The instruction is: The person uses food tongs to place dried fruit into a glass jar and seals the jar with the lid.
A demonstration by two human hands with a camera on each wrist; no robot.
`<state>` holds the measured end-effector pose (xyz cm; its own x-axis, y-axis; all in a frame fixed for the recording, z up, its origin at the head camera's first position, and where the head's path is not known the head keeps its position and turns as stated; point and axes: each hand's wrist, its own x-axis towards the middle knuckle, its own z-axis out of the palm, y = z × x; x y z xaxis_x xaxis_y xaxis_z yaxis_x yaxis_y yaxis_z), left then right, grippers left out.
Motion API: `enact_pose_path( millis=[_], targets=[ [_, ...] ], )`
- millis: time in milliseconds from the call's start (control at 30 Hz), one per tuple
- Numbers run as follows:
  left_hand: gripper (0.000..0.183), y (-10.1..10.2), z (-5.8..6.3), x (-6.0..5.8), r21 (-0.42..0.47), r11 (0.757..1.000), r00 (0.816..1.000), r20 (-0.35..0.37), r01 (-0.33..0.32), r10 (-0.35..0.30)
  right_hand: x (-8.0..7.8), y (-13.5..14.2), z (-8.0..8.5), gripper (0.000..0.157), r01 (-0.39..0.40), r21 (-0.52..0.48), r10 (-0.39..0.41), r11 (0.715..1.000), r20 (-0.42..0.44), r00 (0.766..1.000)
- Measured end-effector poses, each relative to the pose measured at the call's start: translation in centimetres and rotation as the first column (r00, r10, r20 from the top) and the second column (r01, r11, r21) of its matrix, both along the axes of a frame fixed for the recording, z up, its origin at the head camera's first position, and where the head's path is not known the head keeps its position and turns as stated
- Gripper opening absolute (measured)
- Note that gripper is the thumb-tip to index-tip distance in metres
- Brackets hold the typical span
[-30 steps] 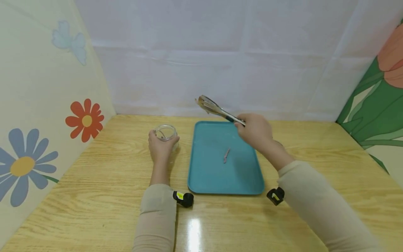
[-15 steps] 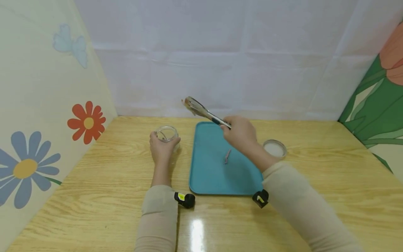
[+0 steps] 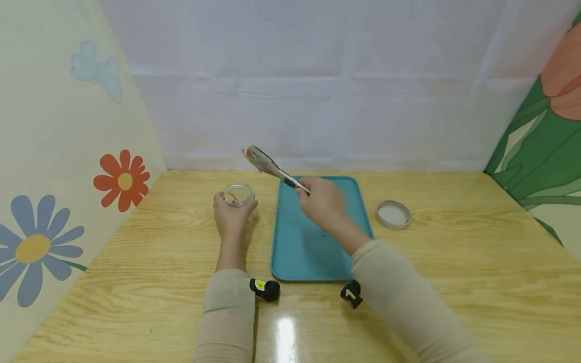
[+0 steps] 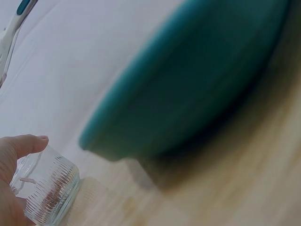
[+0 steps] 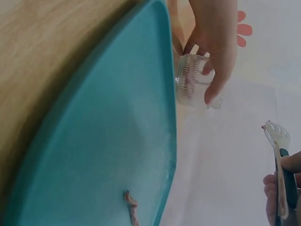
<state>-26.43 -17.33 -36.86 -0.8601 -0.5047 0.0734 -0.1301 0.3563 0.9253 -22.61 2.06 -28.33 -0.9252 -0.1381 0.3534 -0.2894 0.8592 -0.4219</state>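
Jar [image 4: 55, 190]: stood on the desk [image 3: 159, 262], near the left side of the tray. It is gripped by the left hand [image 3: 232, 214], with the thumb on one side and fingers on the other.
Jar feel: clear glass is seen, so it is likely hard and easily broken if dropped. The bumpy wall may be less slippery than smooth glass. It is best held round the side, with the top left free.
Bits: seen low inside the jar, reddish; what they are cannot be told.
Tongs [image 3: 272, 167]: gripped by the right hand [image 3: 323, 199] and held up in the air, tips to the left, apart from the jar. Something small seems to be caught at the tips.
Tongs feel: probably light and stiff, with a springy squeeze. They are best held by the green handle parts; a soft squeeze should be used, so nothing is squashed or dropped.
Strip [image 5: 132, 208]: laid on the tray [image 3: 295, 252], thin and pink. It looks soft, light and maybe slippery. It is best pinched at the middle.
Lid [image 3: 393, 215]: laid on the desk, right of the tray. It looks light and is best picked up by the rim.
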Motion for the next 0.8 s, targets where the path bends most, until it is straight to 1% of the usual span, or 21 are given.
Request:
enact_pose_path(
  millis=[200,300,400,633,800],
  targets=[
    [0.091,-0.1,-0.1,0.0,-0.003,1.0,1.0,-0.013,-0.005,0.005,0.2,-1.3,-1.1,0.013,-0.014,-0.004,0.014,1.0,-0.024,1.0],
    [0.092,-0.1,0.0,-0.1,-0.005,1.0,1.0,-0.011,-0.008,0.008,0.3,-1.8,-1.6,0.013,-0.032,0.0,0.032,0.999,-0.03,0.999],
    [0.092,-0.1,0.0,-0.1,-0.005,1.0,1.0,-0.013,-0.007,0.007,0.4,-2.3,-2.1,0.012,-0.038,-0.004,0.038,0.999,-0.009,0.999],
    [0.091,0.0,0.1,0.1,-0.005,1.0,0.999,-0.035,-0.008,0.008,0.4,-3.3,-3.0,0.02,-0.031,0.011,0.031,0.999,0.038,0.999],
    [0.093,0.0,0.2,0.1,0.021,1.0,1.0,-0.026,0.005,-0.004,0.6,-3.9,-3.3,0.019,-0.025,0.02,0.024,0.999,0.05,0.998]
  ],
)
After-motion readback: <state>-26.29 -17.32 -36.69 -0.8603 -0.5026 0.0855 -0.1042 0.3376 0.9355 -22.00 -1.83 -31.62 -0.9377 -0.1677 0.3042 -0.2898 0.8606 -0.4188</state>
